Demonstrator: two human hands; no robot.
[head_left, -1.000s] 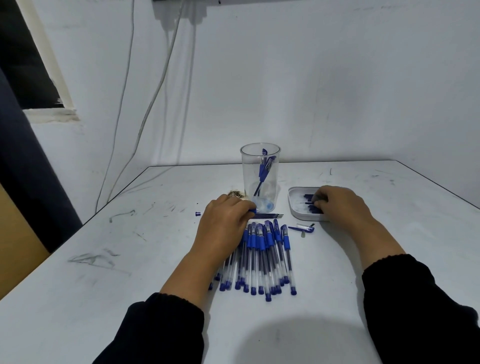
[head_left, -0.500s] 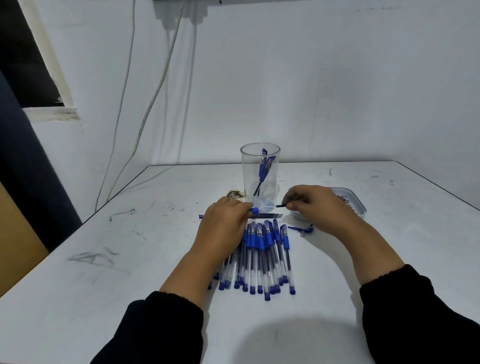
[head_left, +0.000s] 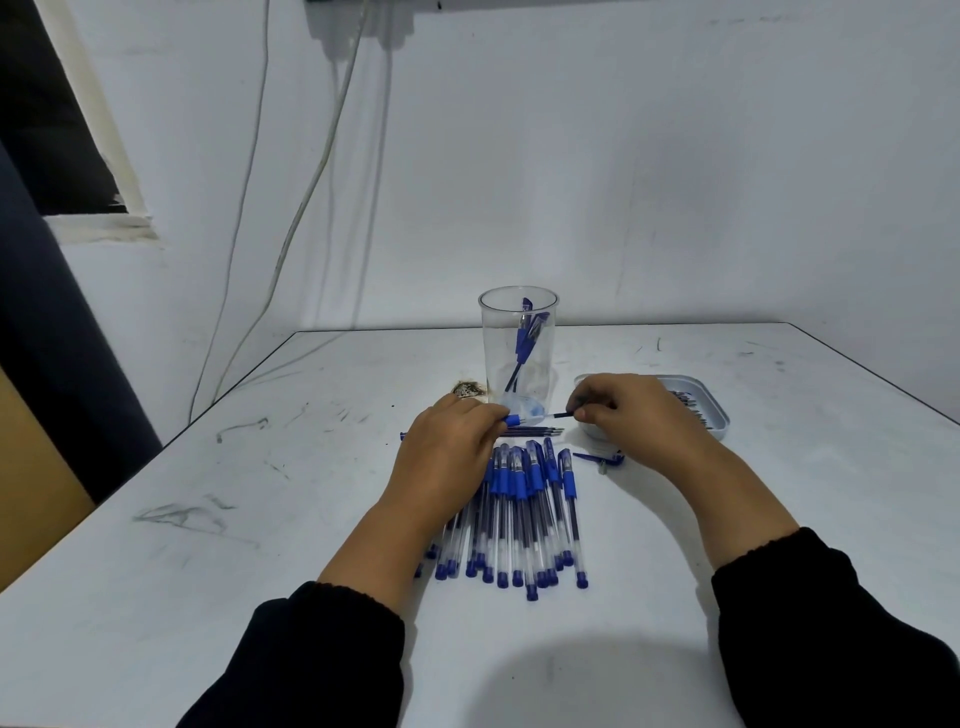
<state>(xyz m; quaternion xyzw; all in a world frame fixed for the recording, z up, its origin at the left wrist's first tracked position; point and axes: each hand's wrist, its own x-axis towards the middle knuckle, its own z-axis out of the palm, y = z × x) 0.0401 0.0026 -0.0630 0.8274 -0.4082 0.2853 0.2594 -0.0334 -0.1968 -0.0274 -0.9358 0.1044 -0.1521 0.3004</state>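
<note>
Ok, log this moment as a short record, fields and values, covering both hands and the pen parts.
left hand: grips a pen barrel near its blue grip
right hand: pinches a thin dark refill, aimed at the barrel's open end
cup: clear, upright, behind the hands, holding a few blue-capped pens
row of pens: lying on the table, partly under the left wrist
tray: shallow, behind the right hand
loose parts: spare refills before the cup; blue cap right of the row
</note>
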